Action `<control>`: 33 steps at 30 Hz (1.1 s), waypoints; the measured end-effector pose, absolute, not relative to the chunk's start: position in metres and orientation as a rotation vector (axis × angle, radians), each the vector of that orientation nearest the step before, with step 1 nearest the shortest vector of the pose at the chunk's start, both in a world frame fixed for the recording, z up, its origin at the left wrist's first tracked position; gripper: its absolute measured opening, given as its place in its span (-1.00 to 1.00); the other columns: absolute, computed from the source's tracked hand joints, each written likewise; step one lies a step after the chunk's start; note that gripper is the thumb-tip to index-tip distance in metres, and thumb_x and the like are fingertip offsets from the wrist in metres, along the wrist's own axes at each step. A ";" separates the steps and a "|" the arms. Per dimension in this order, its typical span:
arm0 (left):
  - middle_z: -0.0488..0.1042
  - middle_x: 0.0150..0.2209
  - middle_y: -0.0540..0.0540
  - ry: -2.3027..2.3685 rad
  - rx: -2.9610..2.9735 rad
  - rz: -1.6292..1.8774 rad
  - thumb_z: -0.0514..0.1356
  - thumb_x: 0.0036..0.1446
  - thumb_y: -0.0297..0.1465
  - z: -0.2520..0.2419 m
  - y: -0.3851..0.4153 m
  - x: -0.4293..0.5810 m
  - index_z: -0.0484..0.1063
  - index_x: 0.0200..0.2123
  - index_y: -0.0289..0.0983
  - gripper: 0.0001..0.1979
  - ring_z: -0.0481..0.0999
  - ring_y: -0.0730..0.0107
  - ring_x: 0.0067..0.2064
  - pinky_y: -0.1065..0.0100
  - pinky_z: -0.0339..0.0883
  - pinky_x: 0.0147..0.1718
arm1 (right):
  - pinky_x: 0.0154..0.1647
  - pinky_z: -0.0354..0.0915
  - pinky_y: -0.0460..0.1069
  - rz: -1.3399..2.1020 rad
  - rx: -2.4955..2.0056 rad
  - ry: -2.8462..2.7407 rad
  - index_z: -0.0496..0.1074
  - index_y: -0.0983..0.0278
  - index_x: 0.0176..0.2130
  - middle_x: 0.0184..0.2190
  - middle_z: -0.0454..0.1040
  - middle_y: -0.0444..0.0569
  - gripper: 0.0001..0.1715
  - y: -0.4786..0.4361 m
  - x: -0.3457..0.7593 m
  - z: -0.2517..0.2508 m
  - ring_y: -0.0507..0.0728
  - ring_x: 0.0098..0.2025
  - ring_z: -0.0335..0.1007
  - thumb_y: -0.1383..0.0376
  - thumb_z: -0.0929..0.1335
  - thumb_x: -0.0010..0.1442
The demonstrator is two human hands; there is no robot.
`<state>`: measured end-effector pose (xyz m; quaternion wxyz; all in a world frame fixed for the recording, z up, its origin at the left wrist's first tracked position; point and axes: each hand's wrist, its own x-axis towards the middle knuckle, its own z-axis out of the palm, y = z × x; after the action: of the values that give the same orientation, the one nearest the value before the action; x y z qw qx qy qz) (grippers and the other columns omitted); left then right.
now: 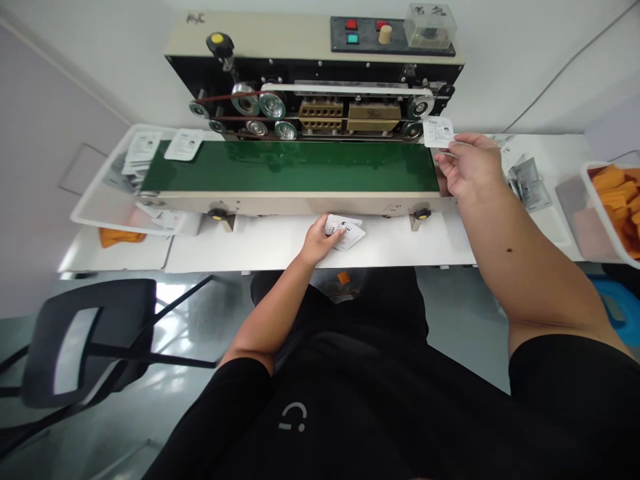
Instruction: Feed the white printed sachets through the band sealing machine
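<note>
White surface (400, 250), runs left to right. Cream-and-black band sealer machine (300, 40) on it, far side, w/ green conveyor belt (300, 167) along its near edge. Clear plastic tray (95, 203) at left end. Translucent bin (575, 213) far right, orange pieces inside. right hand (470, 167): fingers pinched on single white printed sachet (438, 131), at belt's right end by sealer rollers. left hand (317, 241): curled round small stack of white sachets (350, 232), resting on surface just near of machine, approx. centre.

The head camera looks steeply down and forward, close over the sealing machine (315, 100) and table (390, 247).
</note>
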<state>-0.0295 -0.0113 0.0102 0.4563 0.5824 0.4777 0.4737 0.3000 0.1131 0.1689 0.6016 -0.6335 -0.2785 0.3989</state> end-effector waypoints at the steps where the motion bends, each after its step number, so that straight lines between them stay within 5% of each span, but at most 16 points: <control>1: 0.62 -0.20 -0.10 1.173 1.432 1.166 0.42 0.17 -0.12 0.010 -0.011 -0.029 0.49 -0.11 -0.24 -0.62 0.60 0.27 -0.20 0.35 0.47 -0.26 | -0.32 0.46 -0.10 0.937 -1.461 -0.667 0.27 0.28 -0.10 -0.45 0.48 -0.15 -0.75 0.114 0.299 0.168 -0.09 -0.53 0.42 0.62 0.28 0.40; 14: 0.59 -0.25 -0.06 1.155 1.408 1.152 0.43 0.15 -0.08 0.009 -0.012 -0.028 0.45 -0.17 -0.24 -0.60 0.56 0.33 -0.26 0.38 0.42 -0.30 | -0.40 0.31 -0.21 1.106 -1.437 -0.913 0.31 0.30 -0.03 -0.33 0.51 -0.13 -0.89 0.125 0.242 0.176 -0.11 -0.48 0.49 0.43 0.34 0.45; 18: 0.59 -0.25 -0.06 1.153 1.401 1.146 0.43 0.15 -0.05 0.011 -0.013 -0.029 0.45 -0.17 -0.24 -0.57 0.57 0.33 -0.26 0.38 0.42 -0.30 | -0.46 0.23 -0.20 0.825 -1.363 -1.053 0.37 0.31 -0.04 -0.08 0.53 0.03 -0.82 0.081 0.224 0.173 -0.10 -0.39 0.48 0.31 0.41 0.40; 22: 0.60 -0.26 -0.07 1.174 1.385 1.147 0.43 0.15 -0.03 0.012 -0.014 -0.029 0.45 -0.16 -0.24 -0.55 0.56 0.32 -0.28 0.37 0.42 -0.31 | -0.30 0.44 -0.07 0.516 -1.183 -1.127 0.42 0.19 -0.06 -0.01 0.46 0.02 -0.79 -0.003 0.197 0.133 0.06 -0.14 0.52 0.15 0.41 0.37; 24: 0.60 -0.27 -0.06 1.200 1.383 1.165 0.44 0.14 -0.04 0.010 -0.015 -0.028 0.46 -0.15 -0.24 -0.55 0.56 0.33 -0.29 0.37 0.40 -0.33 | -0.19 0.50 0.02 0.577 -1.184 -1.182 0.45 0.16 -0.08 -0.05 0.45 0.03 -0.75 -0.039 0.181 0.099 0.14 -0.07 0.51 0.12 0.45 0.31; 30: 0.60 -0.22 -0.05 1.220 1.388 1.237 0.48 0.10 -0.06 -0.001 -0.012 -0.030 0.47 -0.10 -0.21 -0.53 0.57 0.32 -0.25 0.35 0.42 -0.27 | -0.28 0.47 -0.04 1.051 -1.414 -1.140 0.37 0.17 0.16 -0.01 0.52 0.03 -0.37 -0.075 0.148 0.023 0.10 -0.15 0.48 0.08 0.52 0.18; 33: 0.60 -0.19 -0.05 1.202 1.359 1.245 0.50 0.07 -0.07 -0.002 -0.010 -0.030 0.46 -0.09 -0.20 -0.51 0.58 0.31 -0.22 0.34 0.44 -0.24 | -0.31 0.44 -0.08 1.211 -1.403 -1.087 0.40 0.22 0.05 -0.17 0.56 -0.03 -0.46 -0.073 0.142 0.016 0.08 -0.19 0.50 0.04 0.51 0.20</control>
<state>-0.0302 -0.0103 -0.0020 0.4534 0.5503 0.4869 0.5044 0.1420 -0.0726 0.0155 0.4762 -0.5742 -0.4448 0.4956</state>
